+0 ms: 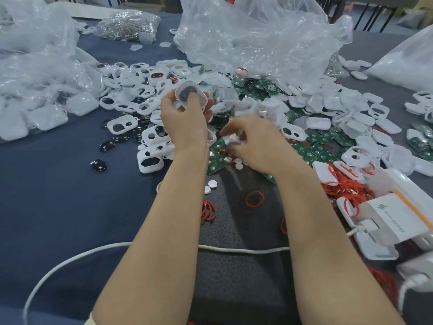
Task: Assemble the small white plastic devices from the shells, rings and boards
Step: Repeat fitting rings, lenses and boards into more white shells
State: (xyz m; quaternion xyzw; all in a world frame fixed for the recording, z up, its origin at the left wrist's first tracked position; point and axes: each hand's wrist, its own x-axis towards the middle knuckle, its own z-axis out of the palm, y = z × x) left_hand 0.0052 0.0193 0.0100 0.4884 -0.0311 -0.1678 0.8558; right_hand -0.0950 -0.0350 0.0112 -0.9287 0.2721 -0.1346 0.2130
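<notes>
Work far from complete: the left grip [185, 118] holds one white shell [191, 95] raised; the right grip [255, 141], blurred and of indeterminable state, hovers beside it over loose boards [216, 164]; unassembled shells [123, 125] and rings [255, 199] lie around both.

Shells [131, 90] left of boards [318, 146]

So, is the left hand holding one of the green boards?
No, the left hand grips a white shell with a dark part inside it.
</notes>
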